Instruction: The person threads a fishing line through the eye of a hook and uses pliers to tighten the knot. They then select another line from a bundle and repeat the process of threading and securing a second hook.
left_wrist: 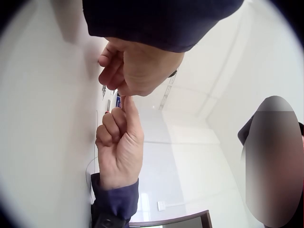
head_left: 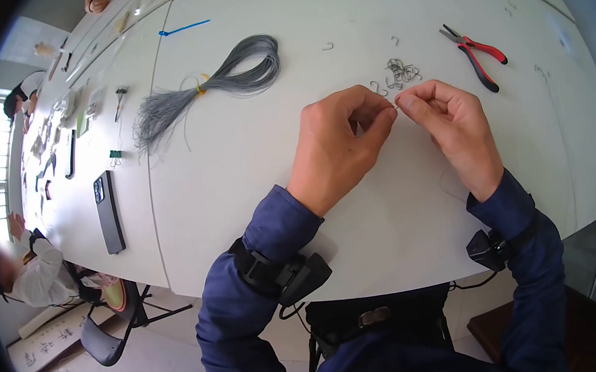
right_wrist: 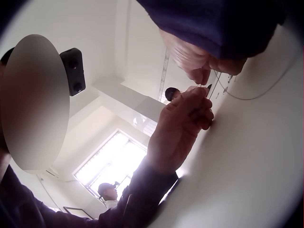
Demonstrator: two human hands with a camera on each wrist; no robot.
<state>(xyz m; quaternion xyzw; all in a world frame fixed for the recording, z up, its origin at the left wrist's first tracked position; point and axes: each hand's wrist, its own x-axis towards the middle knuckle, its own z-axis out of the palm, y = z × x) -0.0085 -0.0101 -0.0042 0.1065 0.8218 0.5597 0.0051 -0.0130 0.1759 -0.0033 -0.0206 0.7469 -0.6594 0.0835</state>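
My left hand and right hand meet fingertip to fingertip above the white table. Between thumb and index finger the left one pinches a tiny thin piece, mostly hidden by the fingers; I cannot tell its kind. A thin fishing line curves out from my right hand in the right wrist view, its end pinched in the fingertips. Just beyond the hands lies a small heap of fishing hooks, with a single hook beside it.
Red-handled pliers lie at the right. A bundle of grey line, tied with yellow, is at the far left of the hands. Further left are a blue cable tie and a dark phone. Other people sit along the table.
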